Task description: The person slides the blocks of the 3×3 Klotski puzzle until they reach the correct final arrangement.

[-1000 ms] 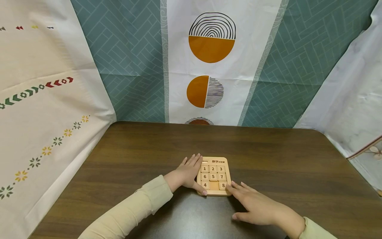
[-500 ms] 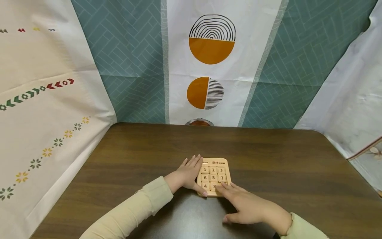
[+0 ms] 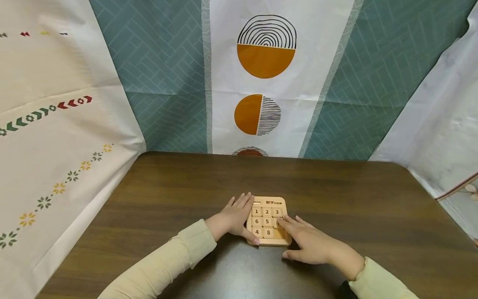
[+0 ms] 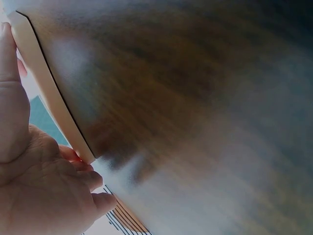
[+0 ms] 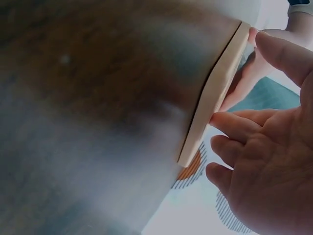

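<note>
From the sides, left fingers (image 3: 245,202) and right fingers (image 3: 288,226) block the board (image 3: 279,234); its far edge is free.

At lower centre, pale tan on the flat square wooden number board (image 3: 270,242), with dark brown digits (image 3: 267,221). Streaky dark-brown grain across the broad wooden table (image 3: 186,182). At top, teal with lighter herringbone lines beside white with ochre-and-black circles on the hanging fabric backdrop (image 3: 160,79). At left, green-and-red chevrons, yellow-and-green flowers on draped cream cloth (image 3: 41,162).

The right hand (image 3: 313,246) hides most of one tile (image 3: 274,224).
</note>
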The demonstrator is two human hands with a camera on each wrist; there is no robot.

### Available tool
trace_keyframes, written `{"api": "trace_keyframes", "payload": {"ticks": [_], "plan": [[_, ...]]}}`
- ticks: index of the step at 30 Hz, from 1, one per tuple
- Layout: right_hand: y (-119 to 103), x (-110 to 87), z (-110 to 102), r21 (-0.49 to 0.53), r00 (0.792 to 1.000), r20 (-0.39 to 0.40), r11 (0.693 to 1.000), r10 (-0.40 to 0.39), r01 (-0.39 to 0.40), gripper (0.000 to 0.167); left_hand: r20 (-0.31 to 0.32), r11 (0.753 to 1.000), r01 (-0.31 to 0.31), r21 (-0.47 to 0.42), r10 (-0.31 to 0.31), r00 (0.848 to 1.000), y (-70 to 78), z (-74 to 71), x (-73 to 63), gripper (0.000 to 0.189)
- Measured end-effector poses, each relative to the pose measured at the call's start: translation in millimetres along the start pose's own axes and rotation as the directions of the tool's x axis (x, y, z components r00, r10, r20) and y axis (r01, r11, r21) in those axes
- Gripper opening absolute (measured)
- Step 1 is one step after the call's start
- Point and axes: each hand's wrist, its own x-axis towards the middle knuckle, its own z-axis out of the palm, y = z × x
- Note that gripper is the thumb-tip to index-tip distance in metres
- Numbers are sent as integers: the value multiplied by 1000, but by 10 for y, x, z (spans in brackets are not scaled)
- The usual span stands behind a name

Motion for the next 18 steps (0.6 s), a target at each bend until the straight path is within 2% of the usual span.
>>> {"api": "trace_keyframes", "payload": {"ticks": [9,13,18], "plan": [[-137,-118,-58,5,997,78,1000,-13,13,80,-7,1000,-2,-6,2,1000,-11,-45,-16,126],[-176,-101,-69,-7,998,52,999,-33,33,77,-5,1000,-4,-12,4,1000,-1,-47,-24,125],[-203,42,-5,-23,997,21,997,-71,72,77,-8,1000,0,-1,0,1000,20,-15,-19,126]]}}
